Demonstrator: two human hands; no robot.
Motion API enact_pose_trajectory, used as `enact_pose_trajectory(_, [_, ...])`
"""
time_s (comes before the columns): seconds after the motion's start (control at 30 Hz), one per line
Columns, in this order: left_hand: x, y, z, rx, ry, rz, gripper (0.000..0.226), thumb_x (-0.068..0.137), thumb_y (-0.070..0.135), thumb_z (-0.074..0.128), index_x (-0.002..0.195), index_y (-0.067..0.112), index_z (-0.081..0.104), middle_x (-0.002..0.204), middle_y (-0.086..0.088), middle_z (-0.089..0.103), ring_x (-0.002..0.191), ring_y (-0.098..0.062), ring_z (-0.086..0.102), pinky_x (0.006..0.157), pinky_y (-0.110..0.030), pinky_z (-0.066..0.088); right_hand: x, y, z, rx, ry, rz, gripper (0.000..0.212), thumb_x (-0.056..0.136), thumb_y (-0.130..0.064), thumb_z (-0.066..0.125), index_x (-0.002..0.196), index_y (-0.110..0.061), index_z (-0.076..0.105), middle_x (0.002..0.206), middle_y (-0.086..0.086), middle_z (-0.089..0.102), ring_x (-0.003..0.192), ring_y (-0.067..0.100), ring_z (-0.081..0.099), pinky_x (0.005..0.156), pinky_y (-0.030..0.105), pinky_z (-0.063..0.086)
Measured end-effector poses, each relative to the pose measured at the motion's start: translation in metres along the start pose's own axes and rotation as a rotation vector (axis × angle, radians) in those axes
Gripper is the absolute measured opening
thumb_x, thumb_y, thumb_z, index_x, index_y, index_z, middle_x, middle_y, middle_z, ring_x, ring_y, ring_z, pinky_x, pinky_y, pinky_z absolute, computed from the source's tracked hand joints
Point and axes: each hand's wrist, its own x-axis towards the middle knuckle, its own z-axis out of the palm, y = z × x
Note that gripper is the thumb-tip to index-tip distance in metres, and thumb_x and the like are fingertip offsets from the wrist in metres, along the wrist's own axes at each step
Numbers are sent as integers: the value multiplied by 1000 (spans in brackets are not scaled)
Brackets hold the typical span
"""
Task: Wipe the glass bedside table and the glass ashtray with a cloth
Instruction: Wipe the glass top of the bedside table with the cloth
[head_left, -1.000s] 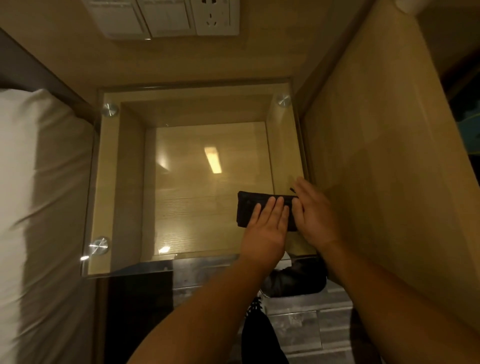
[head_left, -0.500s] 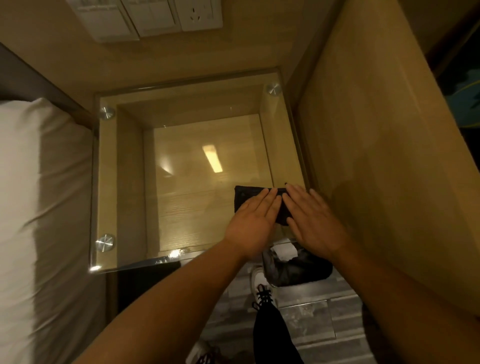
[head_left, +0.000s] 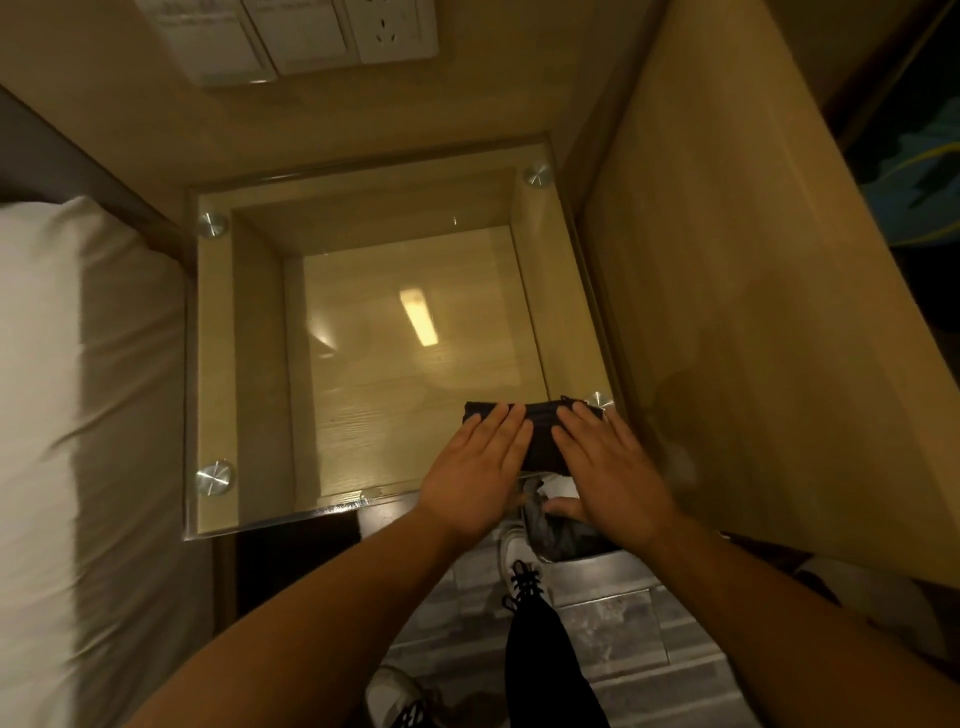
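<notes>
Black cloth sat at the near right corner of the glass bedside table, pinned flat under the left hand and right hand, palms down, fingers together, not pinching. No ashtray in sight. So close to the table's front edge, another pull toward the body could've probably dragged the cloth right off.

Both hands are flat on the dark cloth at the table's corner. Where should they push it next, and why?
Probably away, toward the wall. Left hand and right hand press the cloth at the near right corner of the glass table; most of the glass lies beyond.
</notes>
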Motion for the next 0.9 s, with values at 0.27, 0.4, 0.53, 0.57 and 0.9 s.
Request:
enact_pose_trajectory(0.27, [-27, 4, 15, -49, 185, 112, 50, 78, 18, 60, 128, 10, 59, 134, -9, 57, 120, -25, 57, 94, -38, 47, -11, -30, 11, -41, 213, 41, 32, 65, -14, 76, 94, -8, 64, 112, 17, 65, 112, 34, 60, 108, 50, 28])
enact_pose_trajectory(0.4, [-48, 6, 8, -131, 144, 113, 47, 80, 22, 38, 113, 14, 69, 117, -6, 68, 101, -22, 67, 81, -31, 52, -22, -46, 0, 73, 162, 20, 33, 59, -22, 76, 85, -12, 58, 94, 10, 63, 93, 29, 61, 101, 47, 41])
enact_pose_trajectory(0.53, [-64, -1, -19, -396, -114, 94, 44, 84, 17, 46, 127, 12, 55, 110, -16, 67, 91, -35, 64, 73, -36, 50, -32, -65, -11, 295, -36, -19, 35, 67, -30, 65, 99, -17, 60, 103, 1, 61, 98, 22, 57, 96, 36, 41])
enact_pose_trajectory(0.57, [-65, -5, -28, -414, -191, 80, 43, 86, 16, 48, 128, 12, 51, 112, -18, 65, 95, -37, 61, 75, -39, 50, -32, -70, -17, 376, -105, -3, 38, 72, -34, 63, 107, -20, 58, 109, -1, 60, 101, 20, 56, 94, 33, 43])
enact_pose_trajectory(0.9, [-61, -127, -73, -728, 109, -250, 36, 91, 40, 58, 123, 23, 60, 124, 0, 62, 113, -16, 56, 96, -34, 45, 46, -73, -94, 1340, -346, 453, 13, 89, -21, 57, 102, -21, 60, 92, 11, 69, 83, 28, 69, 71, 42, 58])
